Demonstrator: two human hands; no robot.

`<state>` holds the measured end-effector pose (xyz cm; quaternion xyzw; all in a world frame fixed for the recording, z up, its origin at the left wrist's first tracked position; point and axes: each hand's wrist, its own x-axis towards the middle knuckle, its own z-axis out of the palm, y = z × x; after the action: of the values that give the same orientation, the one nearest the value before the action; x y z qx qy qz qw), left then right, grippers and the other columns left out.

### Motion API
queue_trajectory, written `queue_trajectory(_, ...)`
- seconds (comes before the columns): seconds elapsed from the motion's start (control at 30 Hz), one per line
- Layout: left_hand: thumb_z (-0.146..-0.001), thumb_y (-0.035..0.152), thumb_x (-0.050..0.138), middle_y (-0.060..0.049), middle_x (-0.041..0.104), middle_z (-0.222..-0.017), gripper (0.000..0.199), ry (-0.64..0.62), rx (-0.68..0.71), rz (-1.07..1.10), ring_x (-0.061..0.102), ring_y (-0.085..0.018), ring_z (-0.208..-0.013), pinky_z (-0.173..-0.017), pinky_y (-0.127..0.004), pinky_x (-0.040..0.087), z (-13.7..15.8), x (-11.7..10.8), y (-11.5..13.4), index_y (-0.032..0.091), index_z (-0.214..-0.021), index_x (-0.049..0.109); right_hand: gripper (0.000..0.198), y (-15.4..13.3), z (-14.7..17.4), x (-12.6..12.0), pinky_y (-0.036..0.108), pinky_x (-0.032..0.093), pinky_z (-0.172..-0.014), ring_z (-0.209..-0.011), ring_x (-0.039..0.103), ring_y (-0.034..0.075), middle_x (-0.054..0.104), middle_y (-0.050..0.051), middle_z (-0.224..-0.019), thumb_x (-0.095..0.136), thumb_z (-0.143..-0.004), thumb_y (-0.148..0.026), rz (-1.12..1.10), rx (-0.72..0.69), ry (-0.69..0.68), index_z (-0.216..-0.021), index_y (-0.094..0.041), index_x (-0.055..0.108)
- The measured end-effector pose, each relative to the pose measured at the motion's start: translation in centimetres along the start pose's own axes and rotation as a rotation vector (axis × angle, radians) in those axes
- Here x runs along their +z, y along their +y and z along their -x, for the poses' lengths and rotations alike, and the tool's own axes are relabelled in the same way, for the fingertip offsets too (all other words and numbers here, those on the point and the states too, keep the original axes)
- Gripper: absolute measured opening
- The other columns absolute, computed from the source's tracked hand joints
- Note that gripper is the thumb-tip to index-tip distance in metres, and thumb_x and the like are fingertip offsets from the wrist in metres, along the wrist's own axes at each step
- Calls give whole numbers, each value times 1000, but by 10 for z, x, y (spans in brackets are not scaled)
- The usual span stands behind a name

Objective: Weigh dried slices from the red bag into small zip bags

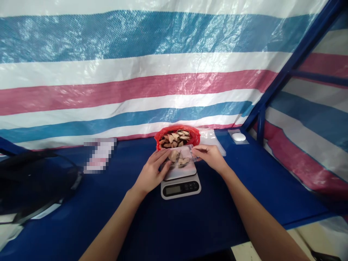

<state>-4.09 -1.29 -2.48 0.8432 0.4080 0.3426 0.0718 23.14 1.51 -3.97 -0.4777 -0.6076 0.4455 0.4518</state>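
Your left hand [156, 168] lies over the left side of the clear bag [181, 153], thumb and fingers apart; you cannot tell how firmly it grips. Your right hand [208, 154] pinches the bag's edge at two o'clock, so the hands stand apart with the bag between. The bag lies over the scale [181, 195], its long axis from about nine to three o'clock, pale pieces [183, 161] inside. The scale's display [173, 189] faces you at six.

At twelve, close behind, the red mesh bag [198, 136] gapes upward. Flat plastic bags [214, 139] lie between one and two, a white object [238, 137] farther out at two. The blue tabletop [252, 181] ends at the striped sheet [152, 79] at twelve and its near edge around five. You have room at three, and at eight before the black object [35, 177] at nine.
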Motion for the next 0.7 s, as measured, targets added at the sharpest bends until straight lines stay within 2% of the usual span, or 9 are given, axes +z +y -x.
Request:
queue_trajectory(0.17, -103, 43, 45, -11, 61, -146, 45, 15, -68, 41, 54, -27, -138, -122, -55, 34, 2, -8, -8, 21, -139, 60, 40, -6, 5, -14, 35, 64, -74, -82, 75, 24, 80, 4, -94, 72, -83, -55, 119, -14, 68, -102, -21, 80)
queue_trajectory(0.3, -104, 47, 40, -12, 64, -142, 49, 47, -169, -25, 54, -27, -138, -122, -54, 33, 18, -20, -33, 18, -137, 62, 34, -13, 17, -34, 37, 62, -89, -98, 75, 26, 79, 5, -107, 67, -89, -51, 441, -158, 188, -104, -23, 79)
queue_trajectory(0.4, -103, 52, 36, -15, 63, -142, 56, -42, -214, -183, 53, -31, -139, -121, -57, 33, 37, -23, -54, 16, -138, 61, 29, -9, 27, -43, 39, 59, -97, -112, 71, 26, 74, 4, -124, 59, -96, -45, 792, -252, 145, -114, -28, 76)
queue_trajectory(0.5, -103, 51, 36, -15, 55, -150, 58, -157, -258, -375, 46, -35, -144, -121, -62, 30, 50, -21, -62, 17, -144, 57, 35, 8, 34, -44, 44, 54, -105, -126, 64, 28, 63, 6, -143, 56, -99, -42, 1033, -300, 51, -128, -27, 69)
queue_trajectory(0.6, -102, 49, 39, -11, 46, -158, 56, -240, -294, -505, 39, -36, -148, -121, -61, 28, 53, -18, -58, 23, -150, 51, 42, 27, 38, -39, 51, 41, -117, -140, 51, 29, 57, 7, -150, 49, -102, -40, 1145, -303, -9, -139, -26, 62)
queue_trajectory(0.7, -101, 48, 41, -8, 42, -161, 56, -287, -320, -562, 36, -34, -150, -122, -58, 29, 50, -17, -52, 25, -152, 48, 45, 37, 39, -34, 55, 35, -120, -146, 44, 30, 51, 7, -155, 42, -104, -41, 1178, -271, -27, -146, -27, 56)
